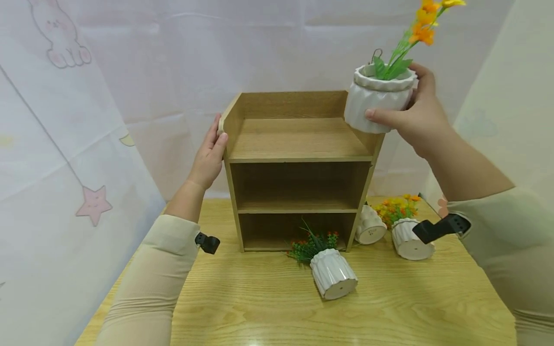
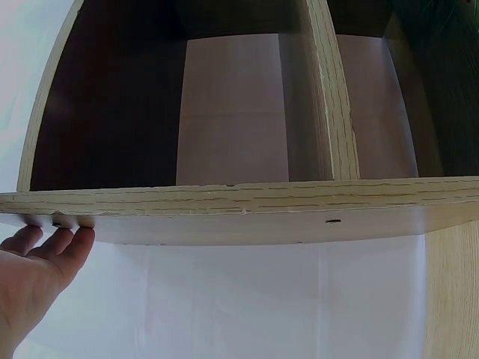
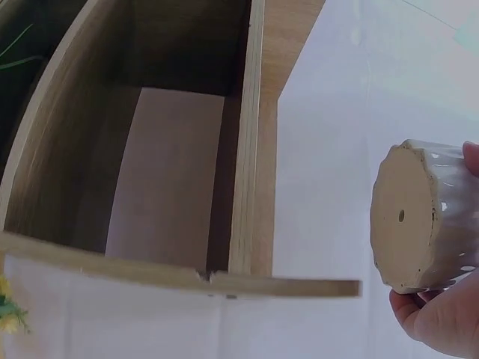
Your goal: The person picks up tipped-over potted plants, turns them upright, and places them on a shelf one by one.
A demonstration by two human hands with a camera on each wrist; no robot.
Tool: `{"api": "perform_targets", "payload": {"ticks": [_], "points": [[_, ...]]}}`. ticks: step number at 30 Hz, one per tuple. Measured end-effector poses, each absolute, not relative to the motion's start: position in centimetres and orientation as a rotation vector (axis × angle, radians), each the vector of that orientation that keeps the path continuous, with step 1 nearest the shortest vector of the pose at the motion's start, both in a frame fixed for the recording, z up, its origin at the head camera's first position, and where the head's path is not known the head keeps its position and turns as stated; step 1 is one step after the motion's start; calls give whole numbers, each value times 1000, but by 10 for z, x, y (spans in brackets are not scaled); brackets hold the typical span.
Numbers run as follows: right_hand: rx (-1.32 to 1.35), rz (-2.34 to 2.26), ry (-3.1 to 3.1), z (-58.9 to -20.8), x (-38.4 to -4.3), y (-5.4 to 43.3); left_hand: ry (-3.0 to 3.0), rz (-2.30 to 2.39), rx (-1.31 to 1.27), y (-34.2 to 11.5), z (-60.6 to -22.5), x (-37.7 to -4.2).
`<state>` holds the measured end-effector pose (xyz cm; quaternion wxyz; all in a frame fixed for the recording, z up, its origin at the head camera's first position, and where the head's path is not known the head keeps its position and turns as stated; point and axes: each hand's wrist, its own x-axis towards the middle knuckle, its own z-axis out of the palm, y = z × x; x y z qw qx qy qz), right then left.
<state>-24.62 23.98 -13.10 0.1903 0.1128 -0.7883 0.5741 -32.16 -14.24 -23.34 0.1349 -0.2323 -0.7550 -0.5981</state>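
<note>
My right hand (image 1: 421, 117) grips a white fluted flowerpot (image 1: 378, 98) around its side, the thumb across the front. Orange and yellow flowers (image 1: 421, 31) with green leaves rise from the pot, which is held up at the top right corner of a wooden shelf unit (image 1: 298, 158). The right wrist view shows the pot's flat underside (image 3: 403, 217) with a small hole. My left hand (image 1: 209, 161) rests against the outside of the unit's left panel near the top. In the left wrist view its fingertips (image 2: 78, 243) touch that panel, fingers extended.
A white pot (image 1: 333, 274) with red-flowered greenery (image 1: 313, 245) lies tipped before the bottom compartment. Right of the unit lie another white pot (image 1: 371, 226) and one (image 1: 411, 238) with orange-yellow flowers (image 1: 398, 209). All are on the wooden table (image 1: 259, 298); a pale patterned cloth (image 1: 173, 62) hangs behind.
</note>
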Motion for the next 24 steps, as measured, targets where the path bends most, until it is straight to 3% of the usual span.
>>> {"api": "perform_targets", "payload": {"ticks": [24], "points": [[236, 1641, -2275, -136, -293, 192, -2215, -1716, -644, -146, -234, -320]]}}
